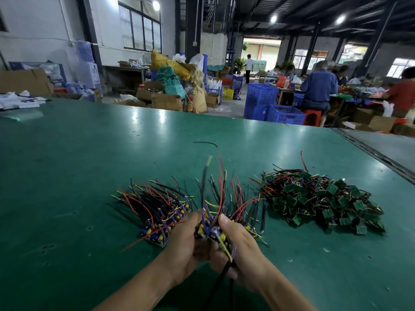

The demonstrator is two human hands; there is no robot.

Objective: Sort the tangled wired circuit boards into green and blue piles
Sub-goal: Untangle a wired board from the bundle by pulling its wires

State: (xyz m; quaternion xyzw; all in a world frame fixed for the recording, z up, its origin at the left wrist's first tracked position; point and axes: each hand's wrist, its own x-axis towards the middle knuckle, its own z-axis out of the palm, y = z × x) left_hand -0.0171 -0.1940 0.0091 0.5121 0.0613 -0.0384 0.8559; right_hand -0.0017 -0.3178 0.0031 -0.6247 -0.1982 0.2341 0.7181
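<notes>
Both hands meet over the green table [89,153] near its front. My left hand [186,248] and my right hand [242,250] each grip a bundle of blue wired boards [213,234], whose red, black and yellow wires fan upward, blurred. Just left of my hands lies a pile of blue boards [157,209] with its wires pointing away to the left. To the right lies a larger heap of green boards [323,203] tangled in wires. More wired boards [244,207] lie behind my right hand.
A loose black wire [205,143] lies farther back on the table. The table's right edge meets a grey strip [381,149]. Beyond the table stand blue crates [269,106], cardboard boxes and seated people at other benches.
</notes>
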